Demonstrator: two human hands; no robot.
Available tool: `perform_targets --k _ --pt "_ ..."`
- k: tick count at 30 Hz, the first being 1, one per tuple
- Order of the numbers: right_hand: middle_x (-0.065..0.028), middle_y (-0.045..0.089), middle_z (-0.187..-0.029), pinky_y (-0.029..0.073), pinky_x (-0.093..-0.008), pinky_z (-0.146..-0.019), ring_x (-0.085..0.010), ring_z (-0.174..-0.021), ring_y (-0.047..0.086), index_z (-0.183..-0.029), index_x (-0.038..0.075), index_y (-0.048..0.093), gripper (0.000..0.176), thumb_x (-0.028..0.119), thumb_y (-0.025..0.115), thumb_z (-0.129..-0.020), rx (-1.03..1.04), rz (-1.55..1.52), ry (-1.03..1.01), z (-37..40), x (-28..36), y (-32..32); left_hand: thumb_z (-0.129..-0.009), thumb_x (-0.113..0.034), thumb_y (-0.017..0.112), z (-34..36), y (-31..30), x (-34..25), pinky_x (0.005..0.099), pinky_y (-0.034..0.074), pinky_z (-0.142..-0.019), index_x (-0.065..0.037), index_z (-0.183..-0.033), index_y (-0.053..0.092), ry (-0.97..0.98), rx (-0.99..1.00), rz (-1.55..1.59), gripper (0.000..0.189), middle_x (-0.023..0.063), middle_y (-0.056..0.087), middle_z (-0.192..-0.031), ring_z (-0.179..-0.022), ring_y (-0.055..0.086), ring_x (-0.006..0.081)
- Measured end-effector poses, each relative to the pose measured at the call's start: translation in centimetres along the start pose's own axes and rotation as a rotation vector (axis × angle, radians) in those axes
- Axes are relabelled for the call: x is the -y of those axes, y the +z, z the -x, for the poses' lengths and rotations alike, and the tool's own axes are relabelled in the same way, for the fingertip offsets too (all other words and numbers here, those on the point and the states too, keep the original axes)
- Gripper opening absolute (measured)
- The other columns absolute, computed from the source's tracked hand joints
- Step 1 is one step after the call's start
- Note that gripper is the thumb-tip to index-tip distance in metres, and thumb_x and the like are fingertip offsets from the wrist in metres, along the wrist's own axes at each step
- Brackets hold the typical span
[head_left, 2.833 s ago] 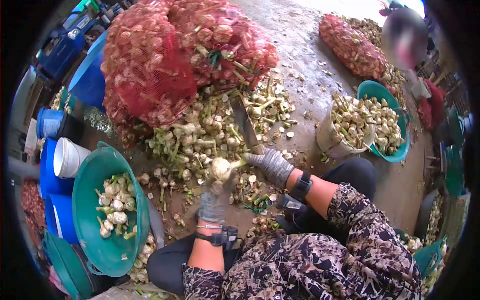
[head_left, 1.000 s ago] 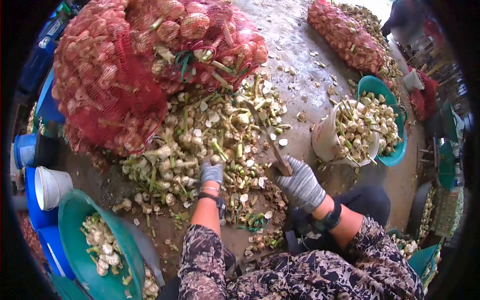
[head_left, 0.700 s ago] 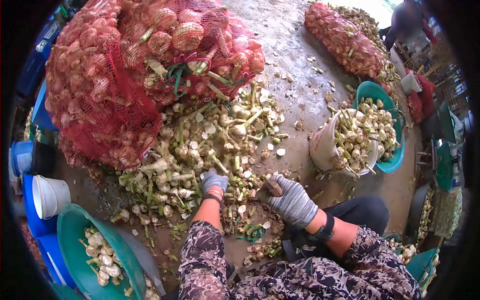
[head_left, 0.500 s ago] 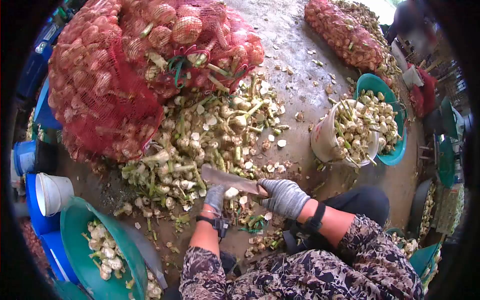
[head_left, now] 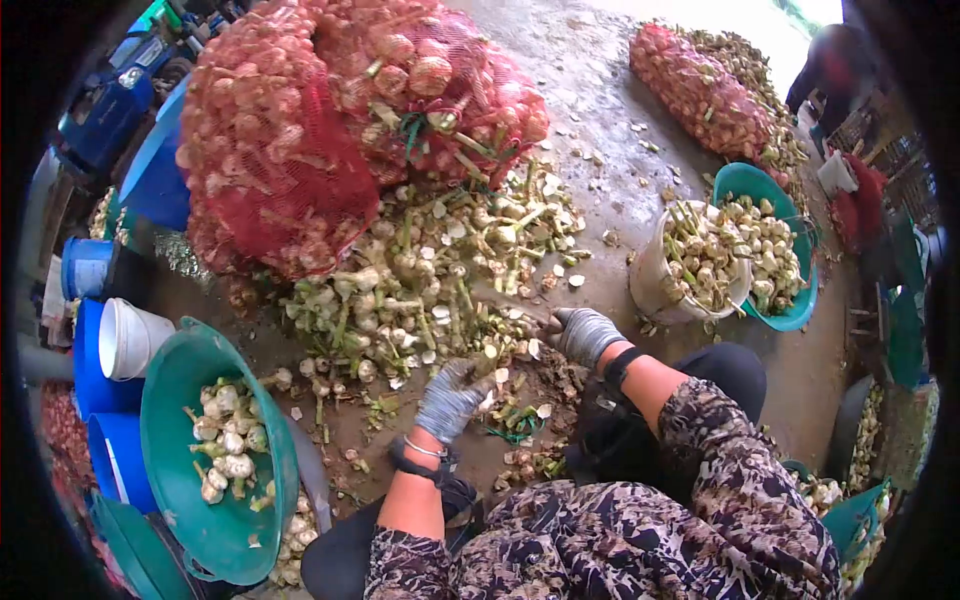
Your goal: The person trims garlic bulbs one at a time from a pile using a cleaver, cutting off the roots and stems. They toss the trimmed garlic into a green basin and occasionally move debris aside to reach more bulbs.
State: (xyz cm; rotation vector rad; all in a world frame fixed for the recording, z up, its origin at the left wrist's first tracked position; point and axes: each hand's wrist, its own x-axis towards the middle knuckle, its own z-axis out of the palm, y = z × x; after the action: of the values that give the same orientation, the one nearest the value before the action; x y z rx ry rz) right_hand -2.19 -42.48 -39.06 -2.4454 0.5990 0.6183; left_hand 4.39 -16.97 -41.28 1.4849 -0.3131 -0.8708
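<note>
My left hand, in a grey knit glove, is low over the ground, its fingers curled about a pale garlic bulb that shows only in part. To its right, my gloved right hand grips a knife. The blade points left, over the near edge of a heap of garlic with stems, and blends into it. Cut stems and skins lie below both hands. A green basin with several trimmed bulbs stands to the left of my left hand.
Large red mesh sacks of garlic stand behind the heap. At right are a white bucket and a teal basin, both holding garlic. A white pail and blue tubs line the left. Another person is at the far right.
My left hand has drawn back from the blade, toward me. My right hand and the knife have shifted up and slightly right. The view has turned, so the surroundings sit differently.
</note>
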Motion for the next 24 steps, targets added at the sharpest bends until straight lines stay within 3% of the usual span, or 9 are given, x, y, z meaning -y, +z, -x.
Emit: perform_targets --k 2,4,6,8,9,11,15,19,24 --pt "-0.0195 0.068 -0.099 0.051 -0.0424 -0.082 -0.037 -0.095 0.064 -0.11 0.007 0.063 0.061 0.06 0.064 -0.08 -0.079 -0.372 -0.236 1.6 1.6 0.4 -0.087 -0.011 0.07 0.4 0.2 -0.3 0.029 0.051 -0.081 -0.004 -0.115 0.063 -0.007 -0.005 0.005 0.03 0.0037 0.069 -0.103 -0.09 0.062 0.0131" --pt "-0.019 0.067 -0.094 0.051 -0.0424 -0.079 -0.0377 -0.09 0.064 -0.111 0.007 0.063 0.06 0.058 0.066 -0.08 -0.212 -0.49 -0.317 2.9 4.4 1.2 -0.086 -0.012 0.071 0.5 0.8 -1.6 0.0294 0.051 -0.084 -0.004 -0.111 0.065 -0.075 -0.029 -0.388 0.027 0.0034 0.069 -0.1 -0.09 0.062 0.0136" --pt "-0.0181 0.067 -0.093 0.05 -0.0437 -0.077 -0.0367 -0.088 0.064 -0.111 0.007 0.063 0.059 0.057 0.068 -0.079 -0.124 -0.513 -0.369 3.8 5.8 1.9 -0.083 -0.011 0.072 0.3 0.3 -0.6 0.0316 0.049 -0.091 -0.003 -0.118 0.059 -0.124 0.136 -0.341 0.039 0.008 0.064 -0.114 -0.1 0.06 0.0164" --pt "-0.0118 0.065 -0.076 0.05 -0.0373 -0.065 -0.0276 -0.072 0.064 -0.101 0.006 0.066 0.047 0.05 0.065 -0.084 -0.192 -0.371 -0.545 3.8 5.6 1.4 -0.077 -0.002 0.073 2.2 1.2 -2.4 0.0322 0.052 -0.089 -0.005 -0.129 0.048 0.426 -0.178 -0.371 0.058 0.0105 0.056 -0.125 -0.105 0.059 0.0213" --pt "-0.0079 0.061 -0.069 0.048 -0.0363 -0.059 -0.0239 -0.064 0.06 -0.097 0.007 0.065 0.043 0.049 0.064 -0.086 -0.132 -0.611 -0.418 3.8 5.9 1.4 -0.078 -0.01 0.073 2.9 0.7 -2.5 0.0356 0.044 -0.101 -0.005 -0.141 0.034 0.292 -0.18 -0.1 0.075 0.0125 0.042 -0.138 -0.119 0.049 0.0237" --pt "0.0007 0.05 -0.057 0.039 -0.0338 -0.042 -0.0138 -0.047 0.049 -0.083 0.013 0.063 0.037 0.049 0.062 -0.089 0.086 -1.049 -0.08 4.0 6.3 0.9 -0.075 -0.02 0.081 3.3 -0.3 -1.4 0.0356 0.042 -0.104 -0.006 -0.143 0.034 0.26 -0.151 0.307 0.085 0.0099 0.05 -0.13 -0.118 0.051 0.0227" --pt "0.0022 0.053 -0.059 0.034 -0.0274 -0.038 -0.0102 -0.041 0.041 -0.086 0.018 0.062 0.034 0.052 0.06 -0.09 0.373 -1.428 0.043 4.1 6.4 3.2 -0.073 -0.03 0.083 3.9 0.6 -1.1 0.0359 0.044 -0.102 -0.006 -0.143 0.037 0.226 -0.068 0.627 0.087 0.0074 0.055 -0.124 -0.114 0.054 0.0213" --pt "0.008 0.055 -0.065 0.033 -0.025 -0.039 -0.0087 -0.045 0.04 -0.088 0.019 0.061 0.034 0.053 0.056 -0.092 0.486 -1.315 0.124 5.2 6.5 3.5 -0.083 -0.044 0.074 3.8 1.9 -2.6 0.031 0.047 -0.093 -0.004 -0.137 0.042 0.375 -0.089 0.383 0.074 0.0059 0.059 -0.117 -0.107 0.057 0.0177" --pt "0.0082 0.054 -0.063 0.032 -0.0248 -0.038 -0.0059 -0.045 0.037 -0.086 0.019 0.06 0.035 0.053 0.055 -0.093 0.789 -1.697 0.173 5.2 6.0 3.8 -0.079 -0.035 0.08 3.9 2.8 -3.9 0.029 0.05 -0.086 -0.006 -0.135 0.042 0.271 -0.017 0.241 0.074 0.0051 0.059 -0.114 -0.102 0.057 0.0156"
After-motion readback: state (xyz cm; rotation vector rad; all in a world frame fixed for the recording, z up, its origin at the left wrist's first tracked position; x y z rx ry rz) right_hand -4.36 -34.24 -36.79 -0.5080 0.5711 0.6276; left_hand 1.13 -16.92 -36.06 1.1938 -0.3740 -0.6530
